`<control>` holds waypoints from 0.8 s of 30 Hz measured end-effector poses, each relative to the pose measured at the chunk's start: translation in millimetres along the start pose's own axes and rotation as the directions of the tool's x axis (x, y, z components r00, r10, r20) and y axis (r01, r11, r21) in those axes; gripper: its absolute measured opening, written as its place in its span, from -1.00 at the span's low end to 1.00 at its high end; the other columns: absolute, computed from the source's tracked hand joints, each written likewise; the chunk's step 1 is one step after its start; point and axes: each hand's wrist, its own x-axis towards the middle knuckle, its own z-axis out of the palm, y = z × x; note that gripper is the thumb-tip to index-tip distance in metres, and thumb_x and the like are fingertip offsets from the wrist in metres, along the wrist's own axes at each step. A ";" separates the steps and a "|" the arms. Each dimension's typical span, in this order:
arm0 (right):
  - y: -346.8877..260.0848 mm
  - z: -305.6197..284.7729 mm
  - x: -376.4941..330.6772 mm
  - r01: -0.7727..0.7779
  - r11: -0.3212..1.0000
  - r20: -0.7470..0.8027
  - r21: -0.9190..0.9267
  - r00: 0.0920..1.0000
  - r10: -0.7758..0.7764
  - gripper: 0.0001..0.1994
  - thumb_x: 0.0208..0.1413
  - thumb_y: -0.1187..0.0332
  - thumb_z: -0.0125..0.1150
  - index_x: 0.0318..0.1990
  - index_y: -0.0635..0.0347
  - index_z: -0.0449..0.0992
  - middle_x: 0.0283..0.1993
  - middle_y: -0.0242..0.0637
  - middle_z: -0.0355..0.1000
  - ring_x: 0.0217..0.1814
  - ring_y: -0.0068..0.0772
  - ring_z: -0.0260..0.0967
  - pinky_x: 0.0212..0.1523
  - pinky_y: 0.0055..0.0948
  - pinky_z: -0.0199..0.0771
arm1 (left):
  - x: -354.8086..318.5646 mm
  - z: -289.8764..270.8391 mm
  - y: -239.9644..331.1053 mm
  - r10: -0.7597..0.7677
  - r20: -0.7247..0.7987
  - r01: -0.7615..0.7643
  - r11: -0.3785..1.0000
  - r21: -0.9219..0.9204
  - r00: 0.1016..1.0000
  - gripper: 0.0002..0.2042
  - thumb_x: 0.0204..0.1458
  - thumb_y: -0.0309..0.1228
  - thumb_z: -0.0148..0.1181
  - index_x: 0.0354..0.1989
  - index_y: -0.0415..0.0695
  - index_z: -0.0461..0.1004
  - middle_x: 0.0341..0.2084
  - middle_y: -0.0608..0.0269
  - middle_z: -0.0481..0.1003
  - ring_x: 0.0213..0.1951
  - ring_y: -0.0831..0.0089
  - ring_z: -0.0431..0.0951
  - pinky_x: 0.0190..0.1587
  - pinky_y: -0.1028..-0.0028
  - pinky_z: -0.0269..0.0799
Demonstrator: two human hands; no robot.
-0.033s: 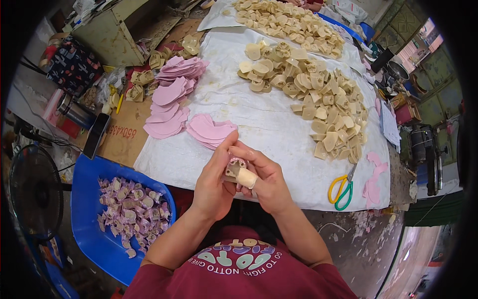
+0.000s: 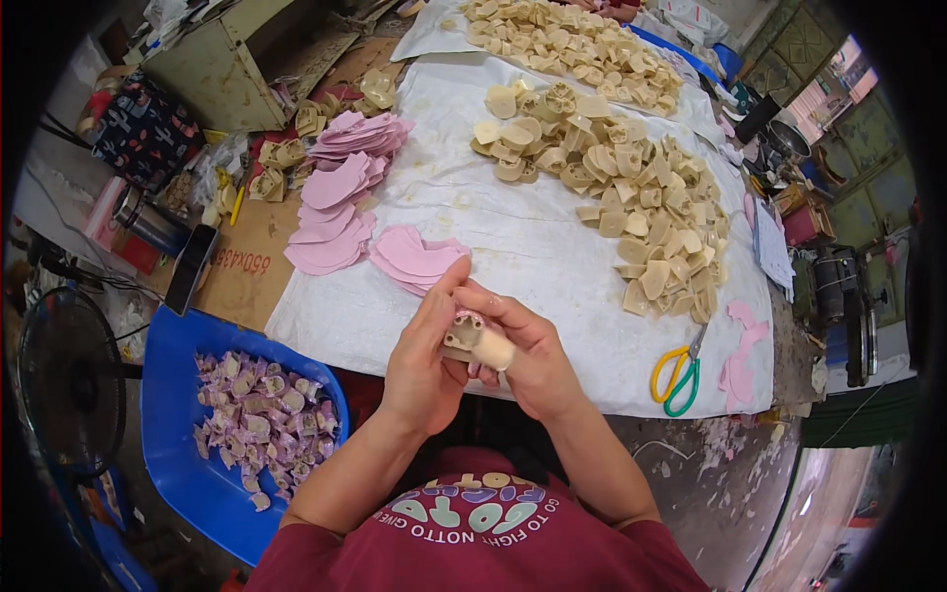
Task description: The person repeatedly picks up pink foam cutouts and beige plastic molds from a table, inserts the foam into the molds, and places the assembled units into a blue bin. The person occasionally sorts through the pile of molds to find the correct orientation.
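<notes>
My left hand and my right hand are closed around one small beige moulded piece with holes in its hollow side. Some pink material shows along its edge, partly hidden by my fingers. A pale cover sits over my right thumb, which presses at the piece and is slightly blurred. Just beyond my left fingers lies a small fanned stack of pink cut sheets on the white table cover.
More pink sheets lie at the left, a heap of beige pieces to the right. Scissors with yellow and green handles rest near pink scraps. A blue tub at lower left holds pink-wrapped pieces; a fan stands beside it.
The covered right thumb has shifted slightly to the right on the piece. Everything else looks the same.
</notes>
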 end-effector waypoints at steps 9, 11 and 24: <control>10.0 -12.0 10.9 -0.044 0.987 0.006 0.156 0.999 0.044 -0.74 0.23 0.42 0.07 0.03 0.25 0.51 0.02 -0.33 0.42 -0.36 -0.69 0.38 -0.43 -0.67 0.39 | 3.8 14.9 -0.3 0.130 -0.099 -0.113 0.981 0.159 0.987 -0.46 0.25 -0.13 -0.08 0.31 -0.20 0.15 -0.28 0.32 0.41 -0.56 0.66 0.34 -0.66 0.65 0.17; 8.4 -4.6 11.5 -0.006 0.998 -0.076 0.055 0.997 0.010 -0.74 0.23 0.42 0.07 0.02 0.29 0.51 0.06 -0.29 0.40 -0.28 -0.62 0.41 -0.36 -0.64 0.43 | 4.0 16.2 -0.3 0.127 -0.119 -0.106 0.980 0.167 0.985 -0.46 0.26 -0.13 -0.09 0.31 -0.19 0.15 -0.29 0.33 0.41 -0.56 0.66 0.34 -0.66 0.65 0.16; 8.9 -1.2 4.7 0.232 0.791 0.057 -0.567 0.968 -0.243 -0.50 0.00 0.37 0.30 0.17 0.08 0.45 0.41 -0.04 0.08 0.49 -0.11 -0.06 0.39 -0.25 -0.01 | 2.0 -17.5 11.2 -0.008 0.126 -0.006 0.994 0.110 0.992 -0.44 0.24 -0.16 -0.04 0.38 -0.02 0.03 -0.43 0.21 0.42 -0.62 0.60 0.35 -0.66 0.61 0.26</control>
